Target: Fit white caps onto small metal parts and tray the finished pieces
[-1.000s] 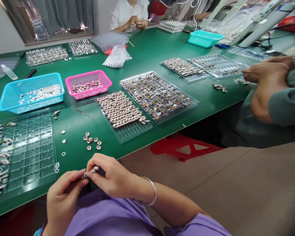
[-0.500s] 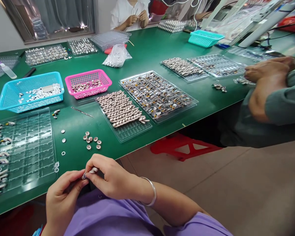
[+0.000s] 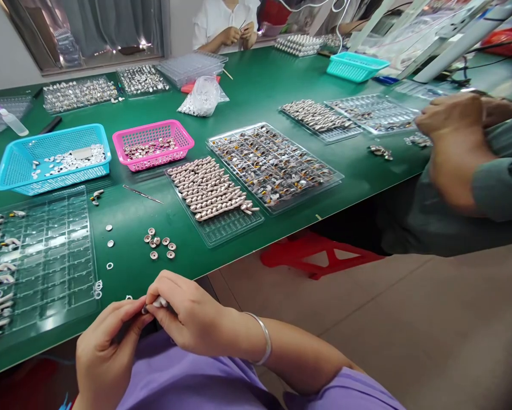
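White piece (image 3: 160,303) is held at the near edge of the surface (image 3: 127,230): my right hand (image 3: 189,312) pinches it, my left hand (image 3: 107,346) grips its other end; small discs (image 3: 166,241) lie beyond.

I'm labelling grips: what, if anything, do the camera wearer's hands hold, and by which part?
A small pale piece: the right hand pinches its stem-like part; the left hand pinches near its other end. Exact contacts are hidden.

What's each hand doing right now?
Left hand: closed, pinching a small, mostly hidden part.
Right hand: closed, holding a small pale piece.
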### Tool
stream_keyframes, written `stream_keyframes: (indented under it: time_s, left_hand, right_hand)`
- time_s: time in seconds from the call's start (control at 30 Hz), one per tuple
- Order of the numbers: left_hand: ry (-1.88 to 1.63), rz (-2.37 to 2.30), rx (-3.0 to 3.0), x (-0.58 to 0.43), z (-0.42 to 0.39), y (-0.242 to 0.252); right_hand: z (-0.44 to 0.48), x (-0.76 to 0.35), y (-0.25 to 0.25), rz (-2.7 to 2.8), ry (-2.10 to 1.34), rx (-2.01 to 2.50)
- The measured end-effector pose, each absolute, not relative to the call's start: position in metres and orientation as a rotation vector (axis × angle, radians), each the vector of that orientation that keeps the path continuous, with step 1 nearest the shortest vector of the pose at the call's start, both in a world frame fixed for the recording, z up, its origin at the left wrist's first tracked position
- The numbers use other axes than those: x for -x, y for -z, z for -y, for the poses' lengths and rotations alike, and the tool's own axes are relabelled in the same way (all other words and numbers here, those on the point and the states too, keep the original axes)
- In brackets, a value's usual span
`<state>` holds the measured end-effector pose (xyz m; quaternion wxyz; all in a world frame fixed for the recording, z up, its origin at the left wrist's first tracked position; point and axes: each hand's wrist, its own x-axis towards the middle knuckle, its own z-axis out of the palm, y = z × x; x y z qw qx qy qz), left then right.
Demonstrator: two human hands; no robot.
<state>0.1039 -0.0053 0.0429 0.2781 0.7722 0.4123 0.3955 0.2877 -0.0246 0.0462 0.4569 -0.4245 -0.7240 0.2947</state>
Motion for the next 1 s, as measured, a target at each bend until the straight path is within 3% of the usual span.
stream_keyframes:
  time_s: [0.4, 0.77, 1.0]
  left_hand:
    - [-1.044, -0.853, -2.265, -0.103, 0.005, -0.054]
    - [-1.101, -0.894, -1.905, -0.103, 0.003, -0.042]
    - [-1.142, -0.87, -1.863, -0.109, 0.007, -0.046]
  right_hand:
    - [0.019, -0.294, -0.054, 1.448, -1.538, 0.966]
    - [0.007, -0.299, -0.044, 1.049, -1.938, 0.826]
    - [0.018, -0.288, -0.04, 0.872, -1.927, 0.881]
